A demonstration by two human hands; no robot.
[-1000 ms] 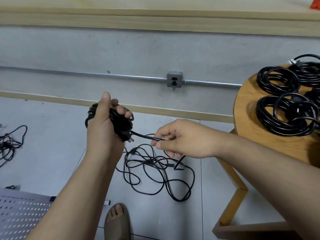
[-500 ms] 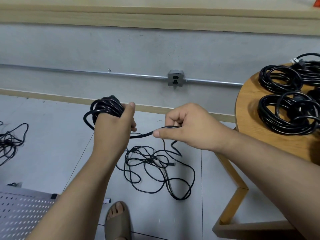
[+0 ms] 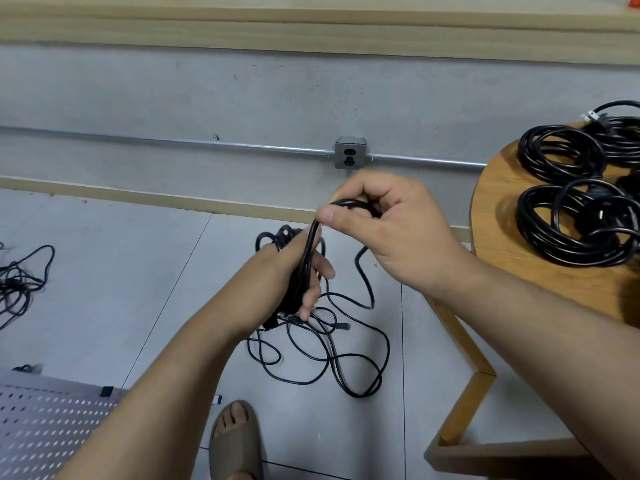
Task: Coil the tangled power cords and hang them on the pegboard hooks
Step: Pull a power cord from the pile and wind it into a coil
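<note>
Head view: left hand (image 3: 280,271) is gripping a black power cord (image 3: 310,244) by its wound bundle, fingers curling round the loops, which are poking out past the hand toward the wall. Right hand (image 3: 391,237) is sitting just above and to the right of the left one, thumb and curled fingers pinching a strand of the same cord. That strand is running down from the pinch across the left fingers. The unwound remainder is trailing below both hands and lying in a loose tangle on the floor (image 3: 104,271), one connector end (image 3: 341,326) showing just under the left hand. Finished coiled cords (image 3: 568,233) are resting on the round wooden table (image 3: 498,209) at right, well apart from the hands. Pegboard (image 3: 45,431) is lying flat at lower left, near a sandalled foot (image 3: 235,441). Another tangled cord (image 3: 20,282) is lying at far left.
</note>
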